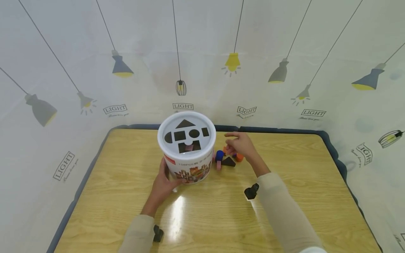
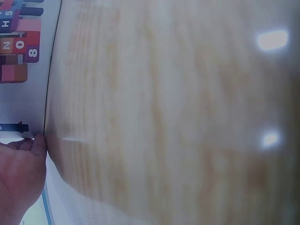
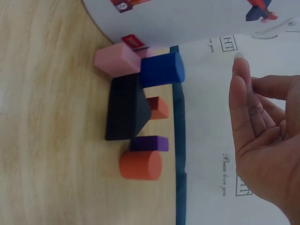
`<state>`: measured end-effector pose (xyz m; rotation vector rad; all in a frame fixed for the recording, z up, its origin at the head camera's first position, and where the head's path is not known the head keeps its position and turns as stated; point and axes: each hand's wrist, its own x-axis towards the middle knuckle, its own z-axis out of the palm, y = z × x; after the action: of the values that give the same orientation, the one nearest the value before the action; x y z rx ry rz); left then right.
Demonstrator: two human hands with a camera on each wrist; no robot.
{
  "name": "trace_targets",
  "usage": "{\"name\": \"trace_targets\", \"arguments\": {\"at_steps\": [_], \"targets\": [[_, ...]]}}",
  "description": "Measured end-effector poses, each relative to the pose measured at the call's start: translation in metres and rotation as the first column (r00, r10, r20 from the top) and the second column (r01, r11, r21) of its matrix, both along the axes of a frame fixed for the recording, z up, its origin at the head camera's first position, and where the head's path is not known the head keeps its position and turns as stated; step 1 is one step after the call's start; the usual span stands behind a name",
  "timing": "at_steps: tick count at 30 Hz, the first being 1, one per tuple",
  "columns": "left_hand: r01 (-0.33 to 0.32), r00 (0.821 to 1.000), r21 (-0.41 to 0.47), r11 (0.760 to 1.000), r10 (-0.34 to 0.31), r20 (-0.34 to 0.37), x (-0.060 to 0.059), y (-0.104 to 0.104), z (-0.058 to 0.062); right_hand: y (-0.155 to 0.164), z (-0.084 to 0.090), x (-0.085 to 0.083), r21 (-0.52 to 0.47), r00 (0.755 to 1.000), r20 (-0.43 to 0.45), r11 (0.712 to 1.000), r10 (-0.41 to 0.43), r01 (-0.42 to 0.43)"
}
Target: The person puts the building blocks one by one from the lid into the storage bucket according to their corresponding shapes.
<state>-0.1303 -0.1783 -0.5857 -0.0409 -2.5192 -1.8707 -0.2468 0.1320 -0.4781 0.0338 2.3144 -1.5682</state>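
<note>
A white toy-block bucket [image 1: 193, 172] stands on the table, its lid [image 1: 162, 142] cut with several shaped holes. Something pink [image 1: 189, 148] shows in the notched front hole. My left hand [image 1: 163, 185] holds the bucket low on its left side, thumb across the front. Beside the bucket lie a blue cylinder [image 3: 161, 69], a pink block [image 3: 117, 61], a black triangular block [image 3: 124, 110], an orange cylinder [image 3: 140, 165], a purple block [image 3: 150, 143] and a small orange block [image 3: 159, 108]. Over these hovers my right hand [image 1: 242, 144], fingers loosely bent, nothing visible in them.
The wooden table [image 1: 126, 158] has a dark blue edge [image 1: 284, 130] along its back and sides. A white sheet [image 1: 202, 42] printed with lamps hangs close behind it. A small black device [image 1: 251, 191] sits at the right wrist, another [image 1: 158, 233] at the left.
</note>
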Motion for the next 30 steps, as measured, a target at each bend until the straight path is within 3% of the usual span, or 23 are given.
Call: {"name": "trace_targets", "arguments": {"at_steps": [7, 10, 25, 28, 30], "targets": [[0.029, 0.999, 0.011, 1.0, -0.029, 0.014, 0.009, 0.004, 0.03, 0.017, -0.019, 0.002, 0.011, 1.0, 0.004, 1.0, -0.025, 0.025], [0.028, 0.999, 0.011, 1.0, -0.028, 0.02, 0.011, 0.005, 0.035, 0.025, -0.026, 0.004, 0.001, 0.999, 0.015, 0.999, -0.041, 0.04], [0.02, 0.999, 0.007, 1.0, -0.02, 0.027, 0.011, 0.007, 0.035, 0.051, -0.059, 0.018, -0.052, 0.99, 0.083, 0.992, -0.113, 0.118], [0.016, 0.999, 0.021, 1.0, -0.017, 0.029, 0.009, 0.006, 0.031, 0.053, -0.063, 0.019, -0.055, 0.989, 0.095, 0.992, -0.112, 0.118], [0.01, 1.0, 0.017, 1.0, -0.01, 0.019, 0.006, 0.004, 0.021, 0.053, -0.066, 0.02, -0.052, 0.989, 0.1, 0.992, -0.111, 0.117]]}}
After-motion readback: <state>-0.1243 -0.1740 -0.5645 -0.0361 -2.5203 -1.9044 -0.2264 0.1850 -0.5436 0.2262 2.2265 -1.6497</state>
